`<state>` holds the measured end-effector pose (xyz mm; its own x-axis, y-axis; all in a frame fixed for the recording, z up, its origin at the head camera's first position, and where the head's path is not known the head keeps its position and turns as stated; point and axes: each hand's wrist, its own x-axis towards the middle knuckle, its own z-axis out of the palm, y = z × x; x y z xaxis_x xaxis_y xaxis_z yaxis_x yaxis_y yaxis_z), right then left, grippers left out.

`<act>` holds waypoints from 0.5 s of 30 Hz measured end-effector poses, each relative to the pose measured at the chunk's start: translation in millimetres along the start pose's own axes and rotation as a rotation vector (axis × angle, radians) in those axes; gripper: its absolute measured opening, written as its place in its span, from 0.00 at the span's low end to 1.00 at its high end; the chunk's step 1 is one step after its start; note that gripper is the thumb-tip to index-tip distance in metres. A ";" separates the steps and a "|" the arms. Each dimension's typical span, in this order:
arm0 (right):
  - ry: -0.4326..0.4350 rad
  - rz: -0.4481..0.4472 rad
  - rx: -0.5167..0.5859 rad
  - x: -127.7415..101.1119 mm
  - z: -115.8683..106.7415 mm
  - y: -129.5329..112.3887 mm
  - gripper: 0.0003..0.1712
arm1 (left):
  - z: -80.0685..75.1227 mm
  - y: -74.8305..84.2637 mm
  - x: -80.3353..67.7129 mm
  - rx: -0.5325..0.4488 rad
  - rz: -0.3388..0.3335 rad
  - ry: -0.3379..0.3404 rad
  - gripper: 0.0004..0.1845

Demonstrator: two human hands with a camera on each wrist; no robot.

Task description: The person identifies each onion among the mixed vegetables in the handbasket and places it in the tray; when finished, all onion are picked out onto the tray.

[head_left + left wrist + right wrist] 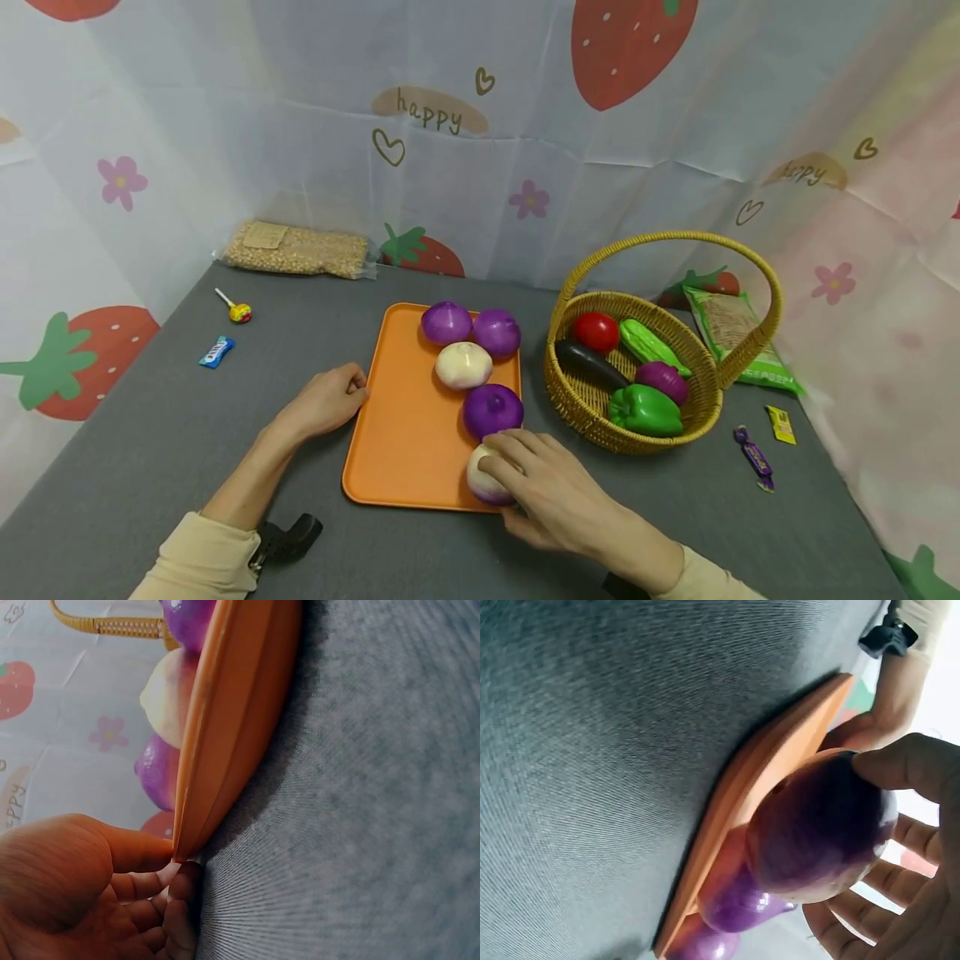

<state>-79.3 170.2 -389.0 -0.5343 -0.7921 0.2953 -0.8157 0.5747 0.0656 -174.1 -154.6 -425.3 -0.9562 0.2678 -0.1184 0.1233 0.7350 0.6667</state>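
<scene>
My left hand [328, 402] pinches the left edge of an orange tray [408, 442] between thumb and fingers, as the left wrist view also shows. At the tray's front right corner my right hand [551, 492] holds a white and purple turnip [486, 479], thumb on one side and fingers on the other. In the right wrist view the turnip [821, 832] shows its dark purple side. Behind it on the tray's right half are a purple round vegetable [492, 410], a white turnip [463, 366] and two more purple ones [446, 322].
Right of the tray stands a handled wicker basket [566, 408] holding a tomato, eggplant, cucumber, purple onion and green pepper. A green packet [738, 333] and two sweets lie beyond it. At left are a lollipop [240, 312], a blue-wrapped candy [217, 352] and a bag of beans [300, 250].
</scene>
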 end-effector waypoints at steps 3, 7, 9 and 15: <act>0.007 0.011 -0.015 1.0 5.5 2.5 0.28 | 0.4 0.3 -0.3 0.001 0.002 0.003 0.09; 0.006 0.023 -0.046 1.8 12.1 4.6 0.27 | 0.5 0.8 -1.1 -0.003 0.003 0.004 0.08; 0.001 0.022 -0.059 1.4 14.0 4.8 0.28 | 0.5 1.0 -1.4 -0.005 0.007 0.009 0.08; 0.030 0.026 -0.029 1.9 13.7 3.6 0.21 | 0.3 0.7 -0.7 -0.002 0.010 0.018 0.08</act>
<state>-86.2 168.0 -401.3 -0.5478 -0.7707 0.3253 -0.7948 0.6009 0.0852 -173.2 -154.1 -425.0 -0.9595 0.2640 -0.0984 0.1326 0.7312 0.6692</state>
